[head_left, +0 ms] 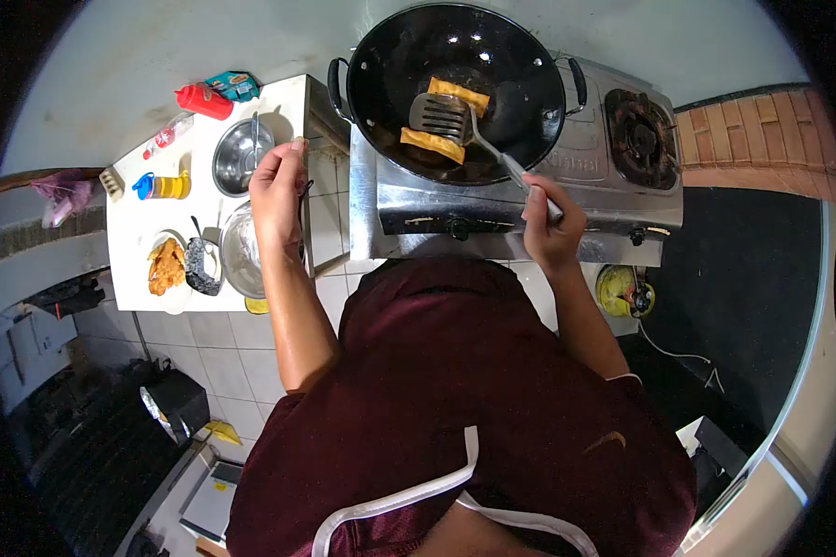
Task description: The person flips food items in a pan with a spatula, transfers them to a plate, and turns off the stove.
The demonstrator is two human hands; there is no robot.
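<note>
My right hand (555, 226) is closed around the handle of a slotted metal spatula (489, 147). The spatula's blade lies in a black two-handled wok (520, 79), between two golden-brown fried rolls: an upper roll (459, 94) and a lower roll (431, 145). The blade appears to touch or overlap the rolls; exact contact is hard to make out. My left hand (279, 193) is raised left of the wok, near the side table's edge, thumb and fingers pinched together. What the pinch holds, if anything, is too small to see.
Under the wok is a steel gas stove, with a second burner (643, 139) to the right. On the white side table (130, 269) stand a steel bowl (228, 167), a larger bowl (241, 251), a plate of fried food (167, 267), a red bottle (204, 100) and a yellow bottle (169, 186).
</note>
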